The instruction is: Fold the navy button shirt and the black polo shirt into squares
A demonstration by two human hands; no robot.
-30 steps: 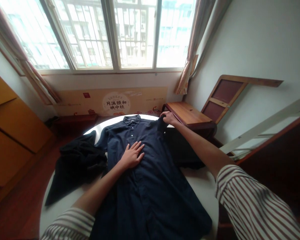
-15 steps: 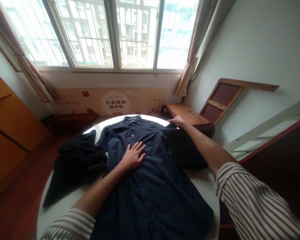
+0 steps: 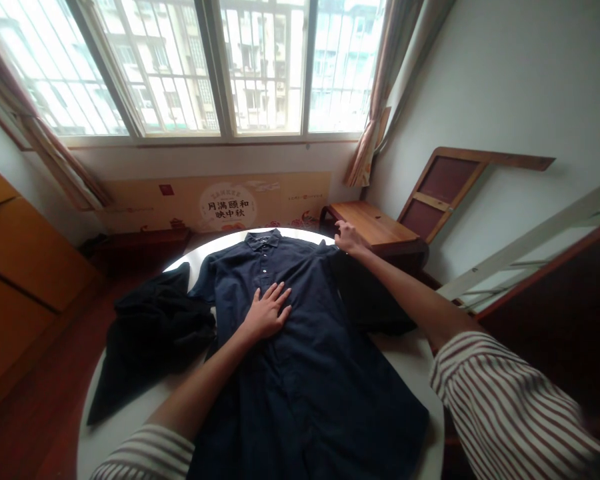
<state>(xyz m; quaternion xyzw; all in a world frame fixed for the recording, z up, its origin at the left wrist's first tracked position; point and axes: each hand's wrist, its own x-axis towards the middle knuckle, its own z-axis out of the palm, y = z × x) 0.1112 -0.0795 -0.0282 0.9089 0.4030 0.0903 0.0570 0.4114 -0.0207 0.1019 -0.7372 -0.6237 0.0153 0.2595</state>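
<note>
A dark navy button-up shirt (image 3: 300, 373) lies front up, its collar at the far edge of the round white table (image 3: 91, 437). My left hand (image 3: 269, 311) rests flat on the shirt's chest, just beside the button line, with fingers spread. Beyond the shirt's right shoulder, my right hand (image 3: 349, 238) is lifted a little above the table edge. Its fingers are loosely bent and hold nothing I can see. The tip of the right sleeve stands up slightly just left of that hand.
A crumpled black garment (image 3: 155, 340) covers the table's left side. Another black cloth (image 3: 370, 300) lies under my right forearm. Behind the table are a wooden bench (image 3: 375, 227) and a printed banner (image 3: 180, 200) below the window. A dark red panel (image 3: 555, 320) stands at right.
My right hand has let go of the shirt's right sleeve and risen slightly to the left. My left hand stays flat on the chest. The view has shifted a little.
</note>
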